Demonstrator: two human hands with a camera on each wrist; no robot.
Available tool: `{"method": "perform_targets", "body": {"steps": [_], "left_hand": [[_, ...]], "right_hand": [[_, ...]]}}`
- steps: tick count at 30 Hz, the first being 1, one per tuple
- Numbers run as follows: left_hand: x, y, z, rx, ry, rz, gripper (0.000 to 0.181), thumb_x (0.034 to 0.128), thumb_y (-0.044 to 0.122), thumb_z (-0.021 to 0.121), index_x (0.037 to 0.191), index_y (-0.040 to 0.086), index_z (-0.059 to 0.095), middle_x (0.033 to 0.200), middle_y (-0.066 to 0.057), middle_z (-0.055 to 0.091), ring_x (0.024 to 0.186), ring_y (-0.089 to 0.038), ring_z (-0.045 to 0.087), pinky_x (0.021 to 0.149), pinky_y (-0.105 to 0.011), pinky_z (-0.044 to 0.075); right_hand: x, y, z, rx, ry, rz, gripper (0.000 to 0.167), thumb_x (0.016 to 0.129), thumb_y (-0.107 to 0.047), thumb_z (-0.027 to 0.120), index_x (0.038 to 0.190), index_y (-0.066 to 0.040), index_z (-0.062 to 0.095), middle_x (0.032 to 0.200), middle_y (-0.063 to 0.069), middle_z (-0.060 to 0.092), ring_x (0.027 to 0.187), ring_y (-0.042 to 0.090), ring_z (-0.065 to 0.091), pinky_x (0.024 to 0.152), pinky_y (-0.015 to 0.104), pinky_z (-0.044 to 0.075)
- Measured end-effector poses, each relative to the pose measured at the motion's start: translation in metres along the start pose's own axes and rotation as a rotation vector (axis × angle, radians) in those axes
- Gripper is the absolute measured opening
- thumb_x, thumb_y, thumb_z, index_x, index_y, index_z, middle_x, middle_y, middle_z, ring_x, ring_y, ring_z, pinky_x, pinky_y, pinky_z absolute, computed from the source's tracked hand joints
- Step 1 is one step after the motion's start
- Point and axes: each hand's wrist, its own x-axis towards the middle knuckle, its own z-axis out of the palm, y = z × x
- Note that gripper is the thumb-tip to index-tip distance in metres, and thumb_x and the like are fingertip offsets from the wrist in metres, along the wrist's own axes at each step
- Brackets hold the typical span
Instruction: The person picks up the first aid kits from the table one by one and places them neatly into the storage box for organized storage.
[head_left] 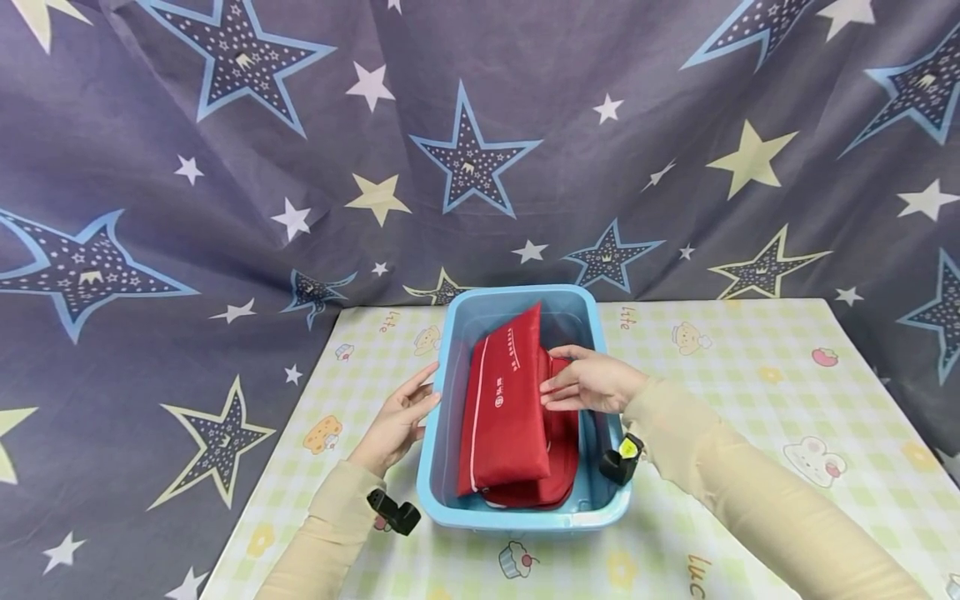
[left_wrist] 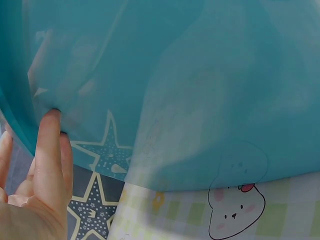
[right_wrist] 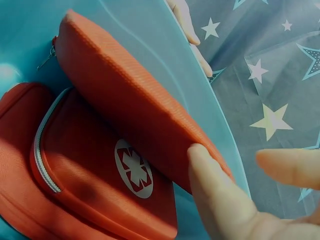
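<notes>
A light blue plastic basin [head_left: 525,523] stands on the table with red zippered bags inside. The uppermost is a flat red pouch [head_left: 504,425] with white lettering, leaning tilted against the basin's left side. Beneath it lies a red bag with a silver zipper [right_wrist: 75,155] and a white oval emblem. My right hand [head_left: 594,379] reaches over the right rim, a fingertip touching the flat pouch's edge; in the right wrist view its thumb and finger are spread apart. Outside the left wall, my left hand [head_left: 396,427] rests its extended fingers against the basin.
A pale green checked tablecloth [head_left: 735,400] with cartoon prints covers the table. Behind and to the left hangs a dark grey curtain [head_left: 525,50] with stars. Black wrist cameras [head_left: 395,512] sit on both forearms.
</notes>
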Motion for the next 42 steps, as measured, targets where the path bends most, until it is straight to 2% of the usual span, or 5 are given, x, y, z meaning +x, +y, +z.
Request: {"method": "perform_targets", "body": {"steps": [18,23,28,36,42], "left_hand": [[-0.003,0.002,0.001,-0.029,0.001,0.009,0.057,0.0971,0.009,0.051,0.149,0.019,0.030,0.116,0.001,0.049,0.094,-0.008,0.058,0.069,-0.029,0.055],[-0.003,0.002,0.001,-0.036,0.000,0.018,0.057,0.0971,0.009,0.051,0.149,0.019,0.030,0.116,0.000,0.049,0.095,-0.008,0.057,0.068,-0.029,0.056],[-0.003,0.003,0.000,-0.035,-0.002,0.022,0.057,0.0972,0.009,0.051,0.149,0.019,0.030,0.118,0.000,0.048,0.097,-0.009,0.057,0.069,-0.029,0.056],[-0.003,0.003,-0.001,-0.032,0.005,0.020,0.057,0.0972,0.009,0.051,0.149,0.019,0.030,0.119,0.000,0.047,0.096,-0.009,0.057,0.068,-0.028,0.055],[-0.003,0.001,0.000,-0.041,-0.016,0.008,0.058,0.0971,0.008,0.051,0.150,0.018,0.029,0.117,0.000,0.049,0.094,-0.009,0.058,0.068,-0.028,0.056]], "right_hand": [[-0.012,-0.005,-0.018,0.034,-0.070,-0.014,0.060,0.095,0.001,0.039,0.148,0.001,0.010,0.100,0.010,0.062,0.092,0.022,0.064,0.096,0.041,0.047],[-0.018,-0.005,-0.028,0.048,-0.147,-0.057,0.058,0.096,-0.002,0.040,0.147,0.002,0.013,0.104,0.007,0.063,0.100,0.021,0.063,0.094,0.037,0.050],[-0.024,0.000,-0.041,0.111,-0.223,-0.124,0.054,0.099,-0.003,0.036,0.147,0.002,0.013,0.108,0.005,0.063,0.097,0.018,0.065,0.091,0.033,0.053],[-0.026,0.011,-0.057,0.188,-0.317,-0.179,0.030,0.100,-0.003,0.035,0.128,-0.012,0.041,0.112,0.005,0.062,0.100,0.018,0.065,0.092,0.033,0.052],[-0.031,0.023,-0.073,0.301,-0.485,-0.237,0.038,0.102,-0.002,0.026,0.125,-0.016,0.053,0.115,0.006,0.063,0.106,0.021,0.064,0.097,0.034,0.049]]}}
